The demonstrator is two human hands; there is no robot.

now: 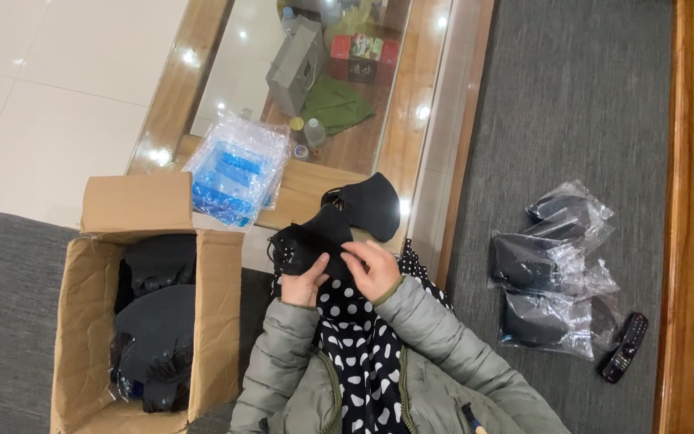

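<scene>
Both my hands hold a black fabric face mask in front of my chest. My left hand grips its lower left part, and my right hand pinches its right side with thumb and fingers. A second black mask lies just beyond, on the edge of the glass-topped table. My grey-green jacket sleeves and a black scarf with white dots fill the bottom of the view.
An open cardboard box of black masks stands at my left on a grey seat. A clear bag with blue items lies on the table. Several bagged black masks and a dark remote control rest on the grey cushion at right.
</scene>
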